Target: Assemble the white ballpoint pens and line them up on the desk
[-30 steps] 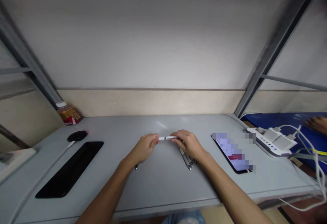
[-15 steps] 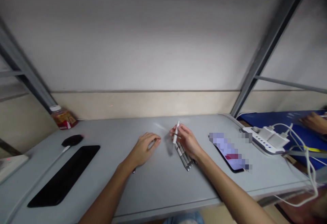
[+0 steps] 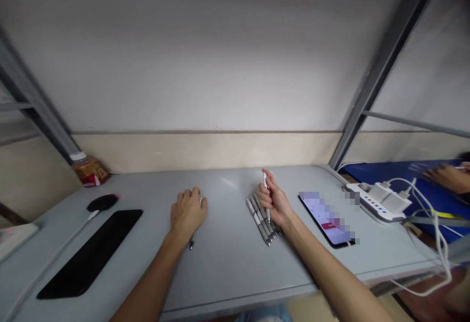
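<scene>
My right hand (image 3: 274,199) is closed round a white and grey pen (image 3: 267,212), which stands nearly upright with its white end up and its tip down. My thumb is at the pen's top end. Just beneath and to the left, several like pens (image 3: 261,224) lie side by side on the desk, slanted, with their tips toward me. My left hand (image 3: 188,214) rests palm down on the desk with its fingers slightly apart. Under it lies another pen (image 3: 193,241), mostly covered; its tip shows below the hand and its other end between thumb and forefinger.
A lit phone (image 3: 325,221) lies right of my right hand, beside a power strip (image 3: 378,205) with white plugs and cables. To the left are a long black object (image 3: 91,253), a black mouse-like object (image 3: 103,202) and a bottle (image 3: 90,169). Another person's hand (image 3: 448,176) is at far right.
My left hand has moved left and turned palm down over the lying pen. My right hand has shifted slightly right, with the held pen now wrapped in its fingers and the thumb at its top.
</scene>
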A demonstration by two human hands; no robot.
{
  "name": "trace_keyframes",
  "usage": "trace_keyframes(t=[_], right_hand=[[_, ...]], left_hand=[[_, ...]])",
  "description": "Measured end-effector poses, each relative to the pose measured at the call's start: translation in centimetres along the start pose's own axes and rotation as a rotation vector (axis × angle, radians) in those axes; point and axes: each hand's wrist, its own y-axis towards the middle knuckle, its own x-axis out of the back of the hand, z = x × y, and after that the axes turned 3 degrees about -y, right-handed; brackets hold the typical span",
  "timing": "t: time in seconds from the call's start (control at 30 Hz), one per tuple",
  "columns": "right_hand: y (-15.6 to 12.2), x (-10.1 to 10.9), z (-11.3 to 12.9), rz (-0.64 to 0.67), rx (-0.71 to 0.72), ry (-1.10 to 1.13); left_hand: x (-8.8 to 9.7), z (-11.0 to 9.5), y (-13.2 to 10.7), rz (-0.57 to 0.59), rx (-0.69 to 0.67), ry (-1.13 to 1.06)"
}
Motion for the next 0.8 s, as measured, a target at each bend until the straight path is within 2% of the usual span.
trace_keyframes(t=[0.13,0.33,0.67,0.8], right_hand=[[0.0,-0.1,0.0,0.012,0.0,-0.011],[-0.2,-0.3,0.0,0.001,-0.026,-0.018],[-0.7,-1.3,-0.5,0.073,-0.072,-0.097],[-0.7,-1.4,-0.5,0.052,-0.064,-0.102]], left_hand=[[0.2,0.0,0.0,0.082,0.047,-0.016],[0.4,-0.1,-0.2,0.161,0.039,-0.001],[0.3,-0.5,-0.2,0.187,-0.008,0.028],[0.6,-0.7,-0.2,0.188,-0.024,0.037]])
